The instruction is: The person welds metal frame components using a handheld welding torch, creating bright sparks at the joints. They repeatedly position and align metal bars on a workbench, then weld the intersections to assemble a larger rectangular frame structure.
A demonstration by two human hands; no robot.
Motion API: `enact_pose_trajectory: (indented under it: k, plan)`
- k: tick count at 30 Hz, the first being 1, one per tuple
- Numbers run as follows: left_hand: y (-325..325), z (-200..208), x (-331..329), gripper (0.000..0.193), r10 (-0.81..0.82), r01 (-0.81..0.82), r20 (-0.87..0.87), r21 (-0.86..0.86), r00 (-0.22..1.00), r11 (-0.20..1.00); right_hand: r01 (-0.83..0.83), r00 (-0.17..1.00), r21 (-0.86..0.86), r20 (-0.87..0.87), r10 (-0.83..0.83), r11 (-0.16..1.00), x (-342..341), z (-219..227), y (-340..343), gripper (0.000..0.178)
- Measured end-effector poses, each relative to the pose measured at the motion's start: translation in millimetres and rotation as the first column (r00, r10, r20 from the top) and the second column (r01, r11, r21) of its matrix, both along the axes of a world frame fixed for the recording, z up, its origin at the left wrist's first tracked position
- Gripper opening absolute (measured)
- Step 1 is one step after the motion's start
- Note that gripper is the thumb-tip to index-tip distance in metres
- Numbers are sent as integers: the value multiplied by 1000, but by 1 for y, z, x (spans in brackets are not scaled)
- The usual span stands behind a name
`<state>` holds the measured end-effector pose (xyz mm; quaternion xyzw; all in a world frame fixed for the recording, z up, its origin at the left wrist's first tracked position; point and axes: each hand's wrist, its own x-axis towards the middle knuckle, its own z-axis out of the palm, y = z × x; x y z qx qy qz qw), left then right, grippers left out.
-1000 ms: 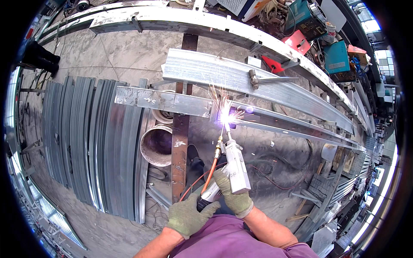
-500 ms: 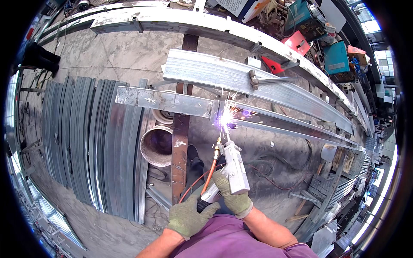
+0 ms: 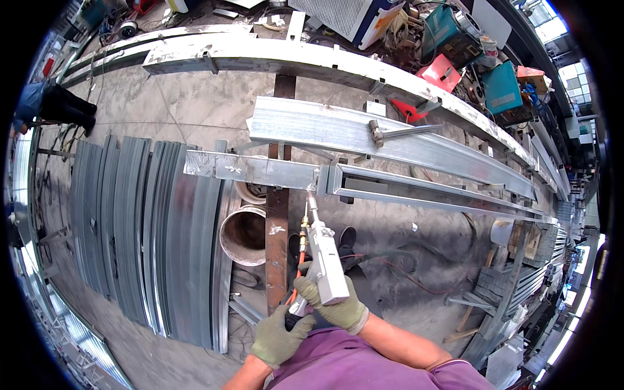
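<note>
My two gloved hands hold a white welding gun [image 3: 329,265] with an orange hose and a brass fitting along its side. My left hand [image 3: 276,339] is closed around the handle at its rear. Higher up, my right hand [image 3: 341,308] is wrapped around the gun's body. The nozzle points away from me and reaches the near edge of a flat galvanized steel piece [image 3: 260,171], close to its right end. Just right of that end begins a long steel frame [image 3: 403,188] with an open middle. No sparks or glow show at the nozzle.
Galvanized profiles [image 3: 133,227] lie stacked at left. A round bucket [image 3: 244,237] stands beside a rusty beam [image 3: 276,260]. A hammer [image 3: 396,133] rests on a wide steel channel [image 3: 305,127]. Teal machines [image 3: 504,88] stand far right; another person [image 3: 62,104] is far left.
The bright sparks and purple glow at the nozzle have gone. My hands have swung the welding gun's nozzle left, off the frame's corner. The whole view has shifted slightly.
</note>
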<state>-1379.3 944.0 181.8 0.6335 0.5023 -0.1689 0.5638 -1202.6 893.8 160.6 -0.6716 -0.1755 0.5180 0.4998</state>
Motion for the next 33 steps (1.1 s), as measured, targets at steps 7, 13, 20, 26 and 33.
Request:
enact_pose_trajectory:
  k: [7,13,20,26,33]
  plan:
    - [-5,-8,-16,58,383,-327,208,-259,900,909,-175,959,119,247,141,977,-2,17,-8,75]
    - [6,18,4,25,668,-593,400,-310,628,743,-338,933,197,202,299,920,5,26,-39,83]
    - [-20,63,70,11,842,-547,539,-711,-19,442,-547,768,197,505,393,814,20,14,-97,83]
    - [-81,67,105,19,563,-226,774,-517,290,826,-423,783,295,594,182,857,73,-6,-170,51]
    - [-210,126,249,24,299,60,810,-378,504,924,-233,713,394,691,-120,889,143,24,-291,33]
